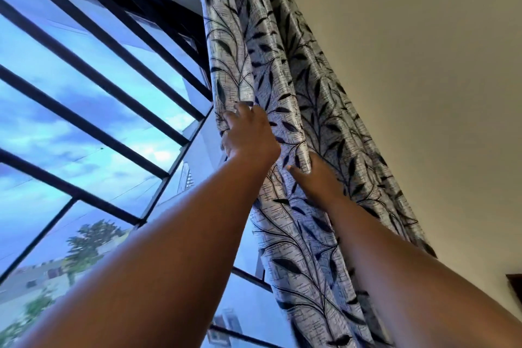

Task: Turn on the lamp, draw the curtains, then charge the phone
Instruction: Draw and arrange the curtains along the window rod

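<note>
A silver-grey curtain point(285, 70) with a black leaf pattern hangs bunched in folds beside the window, right of centre. My left hand point(248, 133) reaches up and grips the curtain's left edge, fingers curled into the fabric. My right hand point(316, 178) sits lower, holding a fold with its fingers tucked behind the cloth and the thumb in front. Both arms stretch upward from the bottom of the view. No lamp or phone is in sight.
A large window point(84, 110) with black bars fills the left side, showing sky, trees and buildings. A plain cream wall point(423, 93) lies to the right of the curtain. A dark wooden corner point(515, 285) shows at the right edge.
</note>
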`<state>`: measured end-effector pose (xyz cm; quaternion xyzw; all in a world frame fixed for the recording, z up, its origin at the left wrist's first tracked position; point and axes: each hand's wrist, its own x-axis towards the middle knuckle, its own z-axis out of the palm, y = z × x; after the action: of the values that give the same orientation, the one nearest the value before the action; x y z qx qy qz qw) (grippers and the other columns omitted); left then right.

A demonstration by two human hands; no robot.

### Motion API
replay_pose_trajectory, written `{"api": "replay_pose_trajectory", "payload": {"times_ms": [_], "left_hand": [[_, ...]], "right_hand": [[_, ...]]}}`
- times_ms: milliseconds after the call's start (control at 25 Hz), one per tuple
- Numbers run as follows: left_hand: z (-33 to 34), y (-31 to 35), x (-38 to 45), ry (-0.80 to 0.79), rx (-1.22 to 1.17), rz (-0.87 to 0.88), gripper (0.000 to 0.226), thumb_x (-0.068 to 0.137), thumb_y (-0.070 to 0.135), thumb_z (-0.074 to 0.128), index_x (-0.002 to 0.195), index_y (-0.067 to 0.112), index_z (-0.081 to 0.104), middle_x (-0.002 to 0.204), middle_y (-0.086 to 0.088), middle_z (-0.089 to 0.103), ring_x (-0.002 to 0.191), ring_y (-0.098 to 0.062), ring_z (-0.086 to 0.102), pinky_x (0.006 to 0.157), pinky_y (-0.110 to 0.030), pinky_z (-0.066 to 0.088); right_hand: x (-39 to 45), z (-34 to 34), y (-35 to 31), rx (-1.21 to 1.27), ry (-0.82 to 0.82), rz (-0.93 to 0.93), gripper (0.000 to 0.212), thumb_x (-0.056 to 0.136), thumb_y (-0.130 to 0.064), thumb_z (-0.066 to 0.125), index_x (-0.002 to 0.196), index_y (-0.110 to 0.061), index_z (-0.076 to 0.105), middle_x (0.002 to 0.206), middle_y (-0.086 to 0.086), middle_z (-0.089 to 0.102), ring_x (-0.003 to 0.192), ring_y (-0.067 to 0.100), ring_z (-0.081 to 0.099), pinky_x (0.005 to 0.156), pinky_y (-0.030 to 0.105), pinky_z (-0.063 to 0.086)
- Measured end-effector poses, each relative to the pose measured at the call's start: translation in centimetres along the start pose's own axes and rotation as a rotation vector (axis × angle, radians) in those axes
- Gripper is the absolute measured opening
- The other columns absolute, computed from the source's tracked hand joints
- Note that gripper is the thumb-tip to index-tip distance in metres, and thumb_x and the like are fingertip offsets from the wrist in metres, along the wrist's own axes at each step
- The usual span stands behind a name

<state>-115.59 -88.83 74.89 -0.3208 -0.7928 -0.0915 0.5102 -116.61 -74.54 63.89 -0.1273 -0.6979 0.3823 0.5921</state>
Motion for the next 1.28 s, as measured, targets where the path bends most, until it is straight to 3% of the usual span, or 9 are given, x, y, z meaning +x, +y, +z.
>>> {"api": "replay_pose_trajectory", "payload": {"times_ms": [160,320,440,600,720,800,1000,1160,1280], "left_hand": [[-0.3,-2.6,1.0,0.060,-0.012,-0.074,0.086,0.080,0.033,0.069,0.143,0.011,0.016,0.147,-0.016,0.018,0.125,-0.039,0.036,0.072,-0.046,0.051],[-1.2,-5.2,1.2,-0.058,-0.019,-0.213,0.064,0.084,0.013,0.064,0.140,0.003,0.033,0.128,-0.016,0.051,0.109,-0.037,0.058,0.068,-0.044,0.047],[-1.7,-6.5,0.8,-0.104,0.003,-0.169,0.031,0.087,0.009,0.056,0.118,0.004,0.057,0.114,-0.013,0.063,0.102,-0.034,0.061,0.066,-0.041,0.045],[-3.4,-8.1,0.0,-0.016,-0.096,-0.153,0.028,0.088,0.013,0.053,0.115,0.005,0.055,0.113,-0.013,0.063,0.101,-0.034,0.061,0.069,-0.041,0.045],[-5.3,-10.1,-0.5,0.027,-0.133,-0.113,0.026,0.084,0.007,0.052,0.110,0.007,0.056,0.109,-0.014,0.063,0.098,-0.033,0.061,0.071,-0.040,0.046],[-6.7,-12.0,-1.2,0.031,-0.158,-0.050,0.022,0.084,0.007,0.052,0.105,0.010,0.053,0.107,-0.014,0.062,0.090,-0.030,0.057,0.069,-0.037,0.043],[-11.0,-16.6,-3.6,0.138,0.017,0.068,0.052,0.090,0.009,0.050,0.133,0.022,0.024,0.102,-0.014,0.062,0.086,-0.036,0.060,0.060,-0.040,0.039],[-15.9,-23.3,-5.5,0.211,0.222,0.085,0.039,0.094,0.015,0.042,0.130,0.029,0.037,0.108,-0.011,0.062,0.093,-0.040,0.063,0.062,-0.040,0.039],[-20.4,-29.9,-7.4,0.244,0.296,-0.032,0.038,0.096,0.018,0.036,0.134,0.021,0.033,0.113,-0.014,0.062,0.097,-0.042,0.063,0.065,-0.041,0.041]], "right_hand": [[-0.2,1.4,-2.0,-0.132,0.054,-0.104,0.052,0.095,-0.047,0.043,0.140,-0.021,0.039,0.131,0.010,0.058,0.115,0.032,0.055,0.084,0.036,0.041],[-1.3,2.6,-3.6,-0.161,0.051,-0.177,0.043,0.099,-0.044,0.036,0.124,-0.015,0.056,0.107,0.009,0.065,0.094,0.028,0.059,0.070,0.030,0.039],[-2.0,3.7,-5.3,-0.152,0.023,-0.206,0.038,0.099,-0.044,0.037,0.107,-0.017,0.062,0.087,0.000,0.061,0.078,0.020,0.050,0.060,0.026,0.032],[-3.2,5.1,-7.9,-0.098,-0.004,-0.206,0.028,0.097,-0.046,0.039,0.082,-0.027,0.053,0.067,-0.013,0.048,0.068,0.020,0.051,0.051,0.023,0.026],[-3.8,5.9,-9.9,-0.164,-0.013,-0.260,0.035,0.096,-0.045,0.043,0.107,-0.019,0.064,0.110,0.004,0.064,0.105,0.029,0.056,0.072,0.031,0.044],[-4.7,6.7,-12.2,-0.265,0.029,-0.315,0.040,0.095,-0.044,0.047,0.121,-0.018,0.062,0.144,0.007,0.045,0.133,0.030,0.037,0.099,0.043,0.038],[-9.4,9.5,-20.4,-0.146,0.065,-0.525,0.034,0.091,-0.038,0.055,0.114,-0.015,0.067,0.146,0.014,0.043,0.135,0.041,0.033,0.102,0.052,0.034],[-13.1,13.2,-27.9,-0.116,-0.046,-0.642,0.042,0.096,-0.032,0.046,0.134,-0.016,0.052,0.152,0.009,0.033,0.140,0.030,0.025,0.109,0.040,0.030],[-17.1,16.2,-34.4,-0.070,-0.145,-0.731,0.031,0.091,-0.023,0.053,0.117,-0.014,0.066,0.154,0.010,0.028,0.143,0.028,0.019,0.113,0.039,0.024]]}}
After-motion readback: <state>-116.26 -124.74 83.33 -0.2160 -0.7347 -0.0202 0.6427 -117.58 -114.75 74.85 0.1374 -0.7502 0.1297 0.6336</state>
